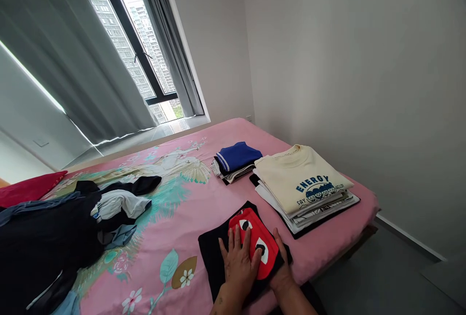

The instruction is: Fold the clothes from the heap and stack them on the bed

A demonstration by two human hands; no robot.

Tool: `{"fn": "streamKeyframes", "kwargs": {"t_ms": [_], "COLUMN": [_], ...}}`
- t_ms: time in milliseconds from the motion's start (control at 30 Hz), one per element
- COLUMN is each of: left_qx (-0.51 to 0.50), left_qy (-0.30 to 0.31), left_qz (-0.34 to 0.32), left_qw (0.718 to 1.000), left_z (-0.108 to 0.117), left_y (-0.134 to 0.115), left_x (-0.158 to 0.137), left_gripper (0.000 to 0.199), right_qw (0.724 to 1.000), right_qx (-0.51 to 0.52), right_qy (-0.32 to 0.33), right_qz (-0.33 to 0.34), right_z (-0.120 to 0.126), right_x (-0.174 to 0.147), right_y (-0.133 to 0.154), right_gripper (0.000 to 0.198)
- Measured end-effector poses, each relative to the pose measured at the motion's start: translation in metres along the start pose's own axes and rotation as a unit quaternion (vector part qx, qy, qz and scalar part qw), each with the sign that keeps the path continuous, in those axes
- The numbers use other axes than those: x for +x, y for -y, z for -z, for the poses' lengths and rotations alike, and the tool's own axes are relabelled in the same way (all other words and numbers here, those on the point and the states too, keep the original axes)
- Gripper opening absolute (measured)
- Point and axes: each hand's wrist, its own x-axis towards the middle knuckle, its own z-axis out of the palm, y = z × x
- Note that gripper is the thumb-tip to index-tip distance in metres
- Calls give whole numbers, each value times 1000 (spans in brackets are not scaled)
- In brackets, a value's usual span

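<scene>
A black T-shirt [211,242] with a red heart-shaped print [262,269] that has two eyes lies partly folded near the bed's front edge. My left hand [238,264] rests flat on it, fingers spread over the black cloth and the print's left side. At the shirt's right edge, my right hand [283,271] grips the folded cloth; some of its fingers are hidden by the fabric. Just beyond, a stack of folded shirts has a cream T-shirt [302,174] with blue lettering on top.
A smaller folded pile topped by a blue garment [240,156] sits farther back. Loose dark clothes [47,237] and a pale grey garment [122,204] are heaped on the left. The pink bedspread [189,218] ends at the bed's right edge, beside a wall.
</scene>
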Motion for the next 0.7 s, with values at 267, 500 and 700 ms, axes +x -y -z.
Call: {"fn": "streamKeyframes", "kwargs": {"t_ms": [267, 500, 700], "left_qx": [-2, -2, 20], "left_qy": [-8, 5, 23], "left_qz": [8, 8, 12], "left_qw": [1000, 1000, 999], "left_z": [0, -4, 1], "left_y": [-2, -1, -6], "left_x": [1, 3, 3], "left_gripper": [58, 57, 61], "right_qw": [1000, 999, 995], "right_qx": [-10, 6, 34], "right_qy": [22, 39, 56], "right_qz": [2, -14, -70], "right_z": [-4, -11, -8], "right_x": [4, 1, -31], "right_y": [7, 9, 50], "right_gripper": [68, 66, 61]}}
